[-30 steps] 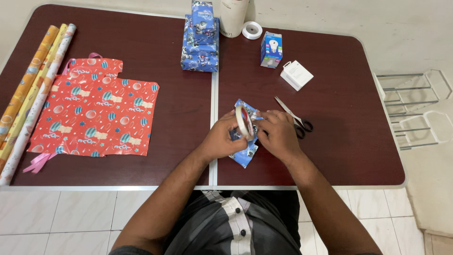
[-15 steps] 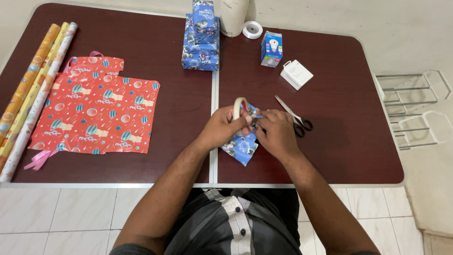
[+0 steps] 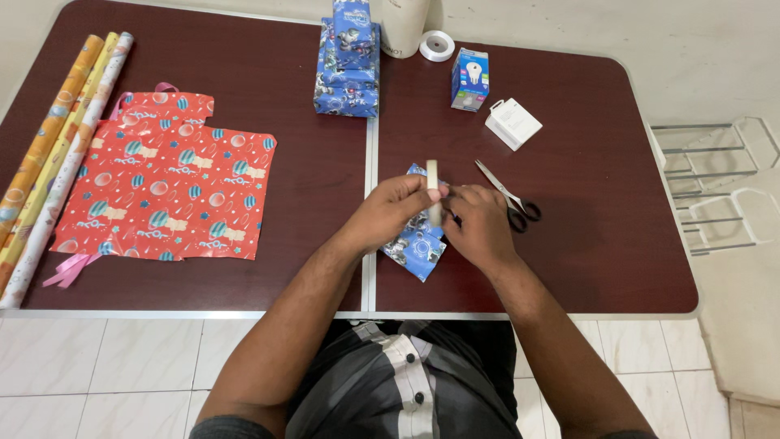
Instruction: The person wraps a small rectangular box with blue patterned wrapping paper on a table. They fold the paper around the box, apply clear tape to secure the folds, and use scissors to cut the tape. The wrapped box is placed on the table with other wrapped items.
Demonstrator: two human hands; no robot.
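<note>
My left hand (image 3: 394,210) grips a roll of clear tape (image 3: 433,187), held on edge above a small parcel in blue patterned paper (image 3: 418,241) on the dark red table (image 3: 569,244). My right hand (image 3: 479,223) rests over the parcel's right side, its fingertips meeting the tape roll at the left hand's fingers. Whether it pinches the tape end cannot be told. Most of the parcel's top is hidden by both hands.
Scissors (image 3: 508,193) lie just right of my right hand. Behind are a white box (image 3: 513,123), a small blue-white box (image 3: 470,78), a second tape roll (image 3: 437,45), a white cylinder (image 3: 404,28) and stacked blue-wrapped parcels (image 3: 348,65). A red paper sheet (image 3: 162,183) and paper rolls (image 3: 57,146) lie left.
The left hand has turned the tape roll from face-on to edge-on and lifted it slightly. The parcel has shifted a little under the hands. The right hand stayed on the parcel.
</note>
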